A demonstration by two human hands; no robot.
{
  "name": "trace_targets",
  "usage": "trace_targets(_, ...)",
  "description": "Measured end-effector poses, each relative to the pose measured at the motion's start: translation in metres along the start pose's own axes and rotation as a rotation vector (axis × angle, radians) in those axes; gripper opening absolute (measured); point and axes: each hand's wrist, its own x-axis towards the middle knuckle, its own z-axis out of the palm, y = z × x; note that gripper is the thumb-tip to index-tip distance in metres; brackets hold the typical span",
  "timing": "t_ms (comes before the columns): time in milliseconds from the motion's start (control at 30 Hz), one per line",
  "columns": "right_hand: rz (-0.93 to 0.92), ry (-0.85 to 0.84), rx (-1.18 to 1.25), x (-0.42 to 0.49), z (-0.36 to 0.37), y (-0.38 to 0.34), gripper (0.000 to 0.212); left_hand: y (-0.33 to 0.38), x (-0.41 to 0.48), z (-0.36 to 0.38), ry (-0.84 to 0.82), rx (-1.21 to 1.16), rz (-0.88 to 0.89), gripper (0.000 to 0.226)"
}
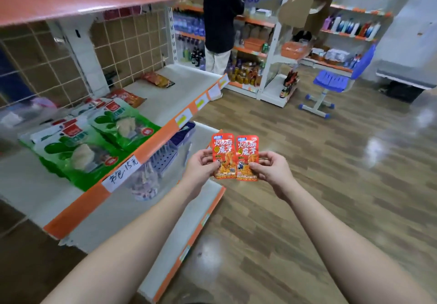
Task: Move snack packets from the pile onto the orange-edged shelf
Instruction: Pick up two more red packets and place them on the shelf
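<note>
Forearms (142,232) reach out ahead of me: L hand (201,166) pinches one red snack pkt (223,148) at its lower edge, R hand (272,169) pinches a second red pkt (247,148), both upright, side by side, just off the front of the orange-edged shelf (152,148). I see green bags (123,124) lying on that shelf, blue chair (331,81) well beyond.

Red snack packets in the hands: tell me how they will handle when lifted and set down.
Probably light: the left hand and right hand pinch the red snack packets by their lower edges. Likely semi-stiff: they stand upright unsupported. Glossy film may slip.
</note>
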Motion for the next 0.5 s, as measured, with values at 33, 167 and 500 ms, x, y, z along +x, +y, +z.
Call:
trace_targets(33,-0.009,-0.019,-0.001,0.015,-0.001,-0.005,0.022,0.005,0.012,0.002,0.022,0.004,0.011,0.029)
trace_targets(167,-0.053,-0.092,-0.002,0.073,0.002,-0.031,0.021,0.029,0.053,0.002,0.088,-0.022,0.074,0.03)
trace_targets(500,-0.161,-0.306,-0.019,0.212,0.066,-0.095,0.022,0.086,0.156,-0.035,0.337,0.007,0.197,0.037)
